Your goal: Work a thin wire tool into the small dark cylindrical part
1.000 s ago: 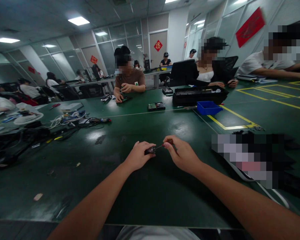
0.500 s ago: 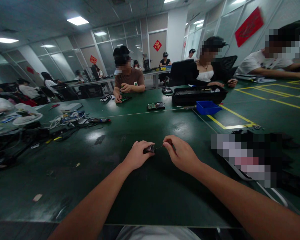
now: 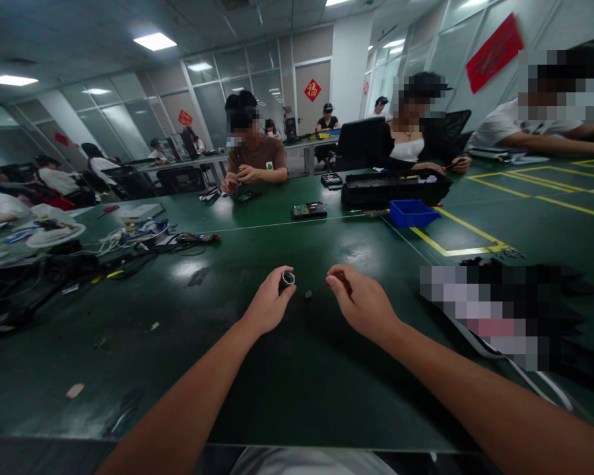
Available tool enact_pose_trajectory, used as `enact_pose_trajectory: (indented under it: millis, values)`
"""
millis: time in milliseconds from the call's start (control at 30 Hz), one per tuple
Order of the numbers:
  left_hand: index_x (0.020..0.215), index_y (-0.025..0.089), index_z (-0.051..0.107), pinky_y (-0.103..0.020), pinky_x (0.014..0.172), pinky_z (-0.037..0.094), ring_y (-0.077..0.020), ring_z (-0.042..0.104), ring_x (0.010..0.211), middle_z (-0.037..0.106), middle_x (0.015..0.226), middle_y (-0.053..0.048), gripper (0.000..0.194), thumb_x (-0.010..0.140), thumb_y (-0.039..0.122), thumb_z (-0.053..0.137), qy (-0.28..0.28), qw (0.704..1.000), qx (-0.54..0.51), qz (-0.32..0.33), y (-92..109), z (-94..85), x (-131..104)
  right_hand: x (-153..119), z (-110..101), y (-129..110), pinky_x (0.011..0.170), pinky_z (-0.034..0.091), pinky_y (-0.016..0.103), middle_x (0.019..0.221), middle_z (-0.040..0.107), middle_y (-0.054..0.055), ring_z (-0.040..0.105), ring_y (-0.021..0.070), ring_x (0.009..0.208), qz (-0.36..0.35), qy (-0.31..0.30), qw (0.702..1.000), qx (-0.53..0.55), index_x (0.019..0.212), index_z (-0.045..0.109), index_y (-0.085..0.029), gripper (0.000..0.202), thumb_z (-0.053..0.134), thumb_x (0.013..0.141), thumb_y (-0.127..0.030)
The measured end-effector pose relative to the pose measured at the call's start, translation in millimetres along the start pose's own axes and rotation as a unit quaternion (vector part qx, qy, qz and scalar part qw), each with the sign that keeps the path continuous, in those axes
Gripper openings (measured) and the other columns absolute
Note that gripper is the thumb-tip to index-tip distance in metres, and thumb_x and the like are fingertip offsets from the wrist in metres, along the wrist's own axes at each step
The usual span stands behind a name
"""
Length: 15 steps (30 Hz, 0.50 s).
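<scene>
My left hand [image 3: 268, 302] is closed around a dark cylinder [image 3: 286, 282], whose round, light-rimmed open end faces me. To its right, my right hand [image 3: 361, 298] grips the brown handle of a thin tool [image 3: 343, 280]. The tool's slim shaft points left and down toward a small, pale piece [image 3: 308, 294] in the space between my hands. Whether that piece touches the shaft tip or lies on the table is too small to tell. Both hands are over the green table [image 3: 257, 396].
A blue tray [image 3: 412, 213] stands before a long black bin [image 3: 396, 190]. A circuit board [image 3: 309, 210] lies mid-table. Tangled cables [image 3: 143, 237] cover the left side. At the right is a partly blurred dark bundle [image 3: 529, 316]. People sit across the table.
My left hand has moved left and slightly up, turning the cylinder's open end toward me. The cylinder is now farther from the tool tip, and the small pale piece shows between them.
</scene>
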<state>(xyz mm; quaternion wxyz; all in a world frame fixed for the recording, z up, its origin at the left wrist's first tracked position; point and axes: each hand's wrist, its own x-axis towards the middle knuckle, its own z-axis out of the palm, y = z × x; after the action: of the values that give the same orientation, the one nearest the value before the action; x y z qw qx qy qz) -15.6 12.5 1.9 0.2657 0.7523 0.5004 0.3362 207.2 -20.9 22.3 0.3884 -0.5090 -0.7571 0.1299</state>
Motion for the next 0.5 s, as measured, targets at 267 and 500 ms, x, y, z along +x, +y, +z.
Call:
enact_pose_trajectory:
  millis: [267, 500]
  values:
    - [0.115, 0.024, 0.06, -0.036, 0.085, 0.047, -0.0223, 0.061, 0.098, 0.065, 0.11, -0.004, 0.03, 0.087, 0.035, 0.062, -0.05, 0.994, 0.096, -0.012, 14, 1.8, -2, 1, 1, 0, 0.068, 0.048, 0.033, 0.089, 0.07, 0.005, 0.067, 0.0202, 0.077, 0.011, 0.01, 1.0, 0.002, 0.105, 0.058, -0.02, 0.02, 0.044, 0.099, -0.032]
    - [0.113, 0.028, 0.065, -0.038, 0.082, 0.046, -0.0253, 0.061, 0.102, 0.066, 0.112, -0.004, 0.025, 0.089, 0.032, 0.058, -0.123, 0.974, 0.185, -0.038, 18, 14.5, 11, 0, 0, 1, 0.069, 0.049, 0.033, 0.09, 0.07, 0.006, 0.067, 0.0209, 0.08, 0.017, 0.015, 1.0, 0.009, 0.105, 0.059, -0.021, 0.019, 0.045, 0.099, -0.032]
